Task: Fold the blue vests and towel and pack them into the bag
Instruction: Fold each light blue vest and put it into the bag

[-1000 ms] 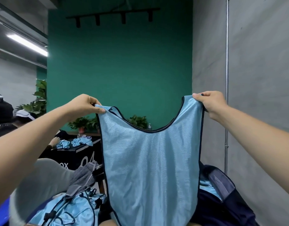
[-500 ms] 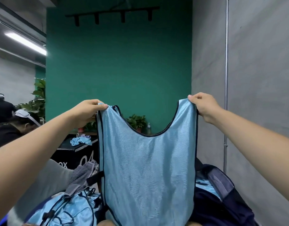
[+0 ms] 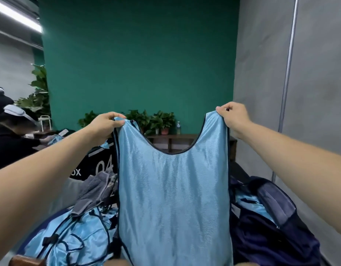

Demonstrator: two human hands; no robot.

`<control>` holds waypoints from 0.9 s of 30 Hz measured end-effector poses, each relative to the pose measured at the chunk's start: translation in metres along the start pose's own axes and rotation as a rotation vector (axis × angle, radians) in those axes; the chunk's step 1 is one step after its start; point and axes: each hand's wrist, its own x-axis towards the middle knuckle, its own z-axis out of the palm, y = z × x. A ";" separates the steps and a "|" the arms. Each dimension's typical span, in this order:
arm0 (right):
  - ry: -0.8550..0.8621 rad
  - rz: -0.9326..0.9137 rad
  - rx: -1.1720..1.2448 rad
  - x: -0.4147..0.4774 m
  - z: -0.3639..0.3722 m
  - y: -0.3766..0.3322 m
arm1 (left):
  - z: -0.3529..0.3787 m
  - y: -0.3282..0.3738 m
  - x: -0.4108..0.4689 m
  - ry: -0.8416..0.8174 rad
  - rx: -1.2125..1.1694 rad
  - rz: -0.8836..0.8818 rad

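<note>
A light blue vest (image 3: 173,198) with dark trim hangs upright in front of me, spread flat between my hands. My left hand (image 3: 106,125) pinches its left shoulder strap and my right hand (image 3: 233,117) pinches its right shoulder strap. Below left lies a heap of more blue vests (image 3: 73,233) with dark cords. A grey towel (image 3: 92,191) is draped over the top of that heap. At the lower right stands the dark navy bag (image 3: 271,237), open, with blue fabric showing inside it.
A grey wall with a metal pipe (image 3: 287,73) runs close on the right. A black box marked 04 (image 3: 102,166) stands behind the heap. Another person (image 3: 10,135) works at the far left. Potted plants (image 3: 152,120) line a shelf by the green wall.
Both hands have come slightly closer together and lower, so the vest hangs narrower and straighter. The view has tilted down a little.
</note>
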 end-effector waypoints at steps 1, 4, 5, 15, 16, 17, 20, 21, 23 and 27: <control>0.001 0.011 -0.005 0.007 0.007 0.011 | 0.003 -0.008 0.012 0.005 0.010 -0.003; 0.004 0.043 -0.024 0.030 0.027 0.044 | 0.011 -0.035 0.048 0.022 0.036 -0.012; 0.001 0.051 -0.027 0.037 0.033 0.055 | 0.014 -0.046 0.062 0.029 0.039 -0.020; -0.109 0.188 -0.109 0.094 0.090 0.163 | 0.068 -0.139 0.163 -0.010 0.118 -0.079; -0.172 0.220 -0.121 0.098 0.094 0.174 | 0.074 -0.149 0.172 -0.008 0.129 -0.081; -0.249 0.248 -0.138 0.103 0.098 0.187 | 0.079 -0.160 0.180 -0.010 0.135 -0.087; -0.379 0.319 -0.200 0.115 0.109 0.224 | 0.095 -0.195 0.201 -0.034 0.151 -0.124; -0.401 0.328 -0.227 0.117 0.113 0.236 | 0.099 -0.208 0.207 -0.043 0.156 -0.143; -0.419 0.336 -0.284 0.119 0.121 0.256 | 0.108 -0.233 0.215 -0.064 0.169 -0.185; -0.457 0.347 -0.365 0.125 0.135 0.298 | 0.125 -0.279 0.220 -0.109 0.223 -0.256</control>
